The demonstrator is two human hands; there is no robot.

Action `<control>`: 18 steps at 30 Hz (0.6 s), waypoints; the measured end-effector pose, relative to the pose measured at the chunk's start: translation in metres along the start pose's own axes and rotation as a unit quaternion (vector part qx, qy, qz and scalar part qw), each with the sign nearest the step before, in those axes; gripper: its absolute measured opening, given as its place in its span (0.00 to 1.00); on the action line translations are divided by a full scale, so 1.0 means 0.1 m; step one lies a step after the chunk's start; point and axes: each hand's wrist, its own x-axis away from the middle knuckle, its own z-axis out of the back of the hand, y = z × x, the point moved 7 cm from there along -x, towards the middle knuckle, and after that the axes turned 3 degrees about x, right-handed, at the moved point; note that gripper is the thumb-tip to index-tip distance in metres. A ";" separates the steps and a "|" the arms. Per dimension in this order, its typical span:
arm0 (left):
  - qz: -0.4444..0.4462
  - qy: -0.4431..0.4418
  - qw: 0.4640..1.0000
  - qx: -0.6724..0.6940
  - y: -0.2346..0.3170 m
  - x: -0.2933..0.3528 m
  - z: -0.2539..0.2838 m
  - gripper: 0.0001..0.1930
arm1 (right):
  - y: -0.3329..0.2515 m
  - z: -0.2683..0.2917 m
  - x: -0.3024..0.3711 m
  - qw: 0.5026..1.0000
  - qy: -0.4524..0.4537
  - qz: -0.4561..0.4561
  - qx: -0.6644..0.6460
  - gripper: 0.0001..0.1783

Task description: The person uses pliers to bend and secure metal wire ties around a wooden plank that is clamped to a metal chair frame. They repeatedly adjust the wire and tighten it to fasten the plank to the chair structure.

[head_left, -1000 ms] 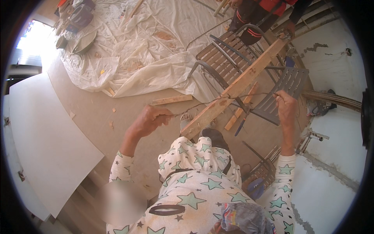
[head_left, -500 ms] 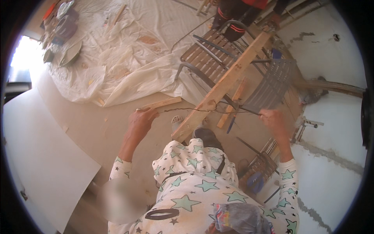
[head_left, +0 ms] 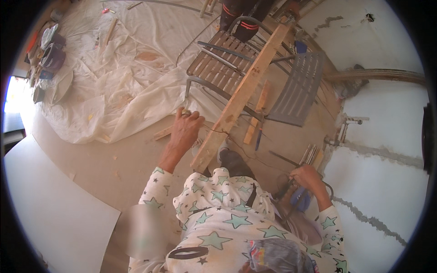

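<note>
Right in front of our star-print top (head_left: 236,220), the thin dark wire (head_left: 226,133) crosses the wooden beam (head_left: 243,93) toward its near end, though we can't tell if it loops all the way round. Our left hand (head_left: 184,129) has its grip curled on the wire on one side, and our right hand (head_left: 307,178) sits lower on the other, grip pinched on it too. Past that, the beam slants over a slatted chair (head_left: 218,63), with a shorter wood strip (head_left: 258,111) near it.
</note>
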 end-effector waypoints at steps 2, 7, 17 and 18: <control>-0.033 -0.015 0.999 -0.028 0.13 -0.17 -0.19 0.06 | 0.16 -0.18 0.25 0.999 -0.024 0.000 -0.046 0.08; -0.027 0.142 0.987 0.064 0.23 -0.20 -0.23 0.18 | 0.34 -0.50 0.85 0.988 -0.109 -0.084 -0.066 0.09; 0.212 0.087 0.935 0.270 -0.88 0.45 -1.00 0.15 | 0.43 -1.17 1.26 0.943 -0.230 -0.157 -0.183 0.09; 0.228 0.069 0.933 0.269 -0.99 0.55 -1.08 0.14 | 0.39 -1.18 1.24 0.937 -0.240 -0.166 -0.193 0.10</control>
